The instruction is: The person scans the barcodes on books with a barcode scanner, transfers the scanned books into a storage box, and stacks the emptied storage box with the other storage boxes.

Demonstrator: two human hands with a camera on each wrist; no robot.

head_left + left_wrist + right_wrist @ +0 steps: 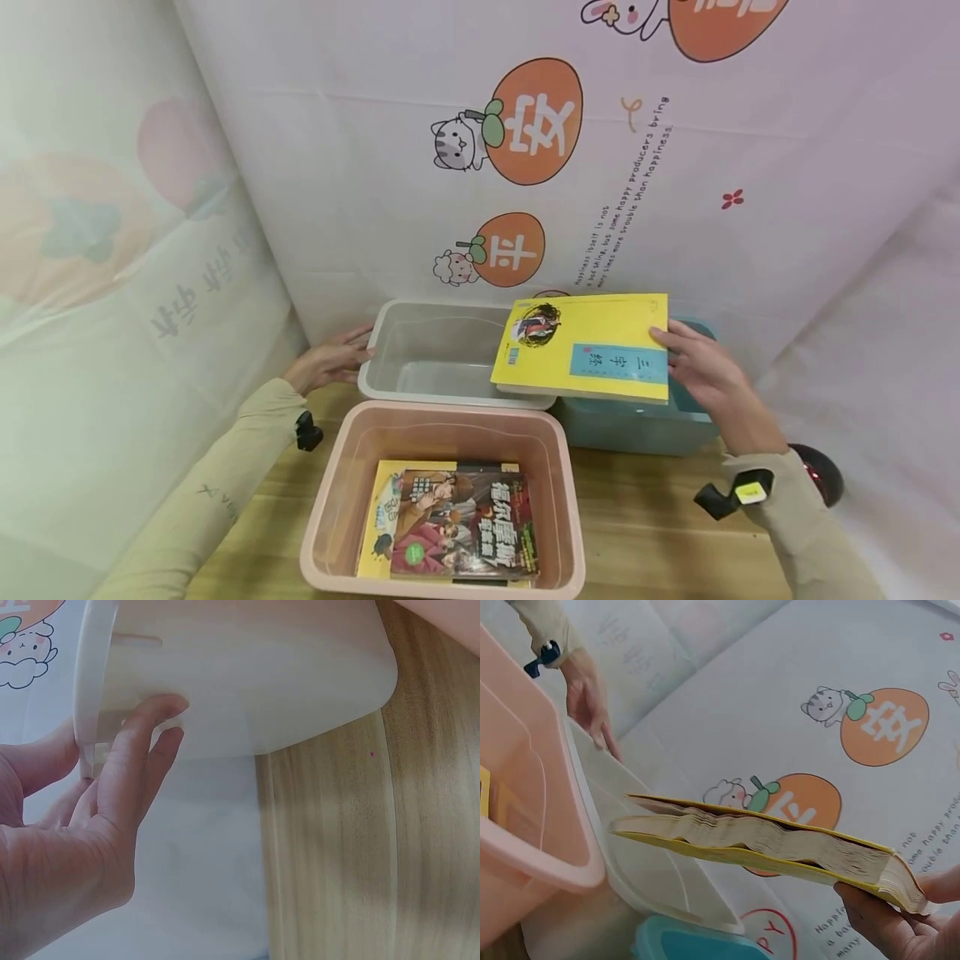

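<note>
My right hand (705,367) grips a thick yellow book (585,333) by its right edge, thumb on the cover and fingers underneath. The book is held over the right part of a white plastic bin (420,314) and overlaps a blue bin (637,429). In the right wrist view the pages of the yellow book (772,840) spread slightly apart at the far end. My left hand (333,360) holds the white bin's left end. The left wrist view shows the thumb of my left hand (97,817) at the rim and fingers bent against the outer wall.
In front stands a pink bin (330,500) with a comic-style book (465,525) lying on a yellow book (371,533). All bins are on a wooden table (637,517). White printed cloth (360,167) rises behind and at the sides. A dark round object (821,475) sits behind my right wrist.
</note>
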